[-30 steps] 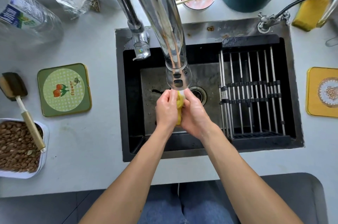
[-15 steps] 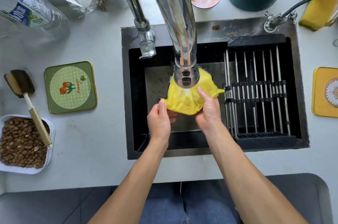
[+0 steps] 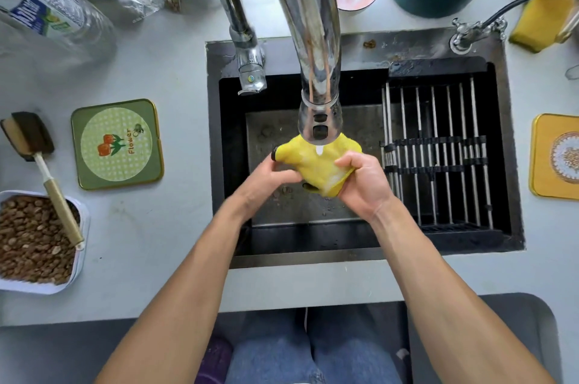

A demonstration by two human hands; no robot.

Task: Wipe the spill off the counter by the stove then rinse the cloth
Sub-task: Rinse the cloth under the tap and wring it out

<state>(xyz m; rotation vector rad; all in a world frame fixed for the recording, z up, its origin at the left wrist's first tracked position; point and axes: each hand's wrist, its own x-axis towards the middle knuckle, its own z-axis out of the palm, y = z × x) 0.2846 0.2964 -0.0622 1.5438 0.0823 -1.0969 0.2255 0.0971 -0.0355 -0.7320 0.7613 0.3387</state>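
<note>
While water runs from tap (image 3: 319, 120), cloth (image 3: 316, 164) over sink (image 3: 513, 239); left hand (image 3: 269, 183) and right hand (image 3: 360, 183) grasp its edges. Soft, soggy, likely slippery; bunch middle for wringing.

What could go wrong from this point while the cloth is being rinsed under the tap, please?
1. Water runs from the faucet head onto the yellow cloth, held high in the sink; it might splash onto the counter.
2. The tray of brown pellets sits uncovered to the left, so stray drops could wet it.
3. The left hand and right hand each hold only an edge; a wet corner may slip from either grip.
</note>
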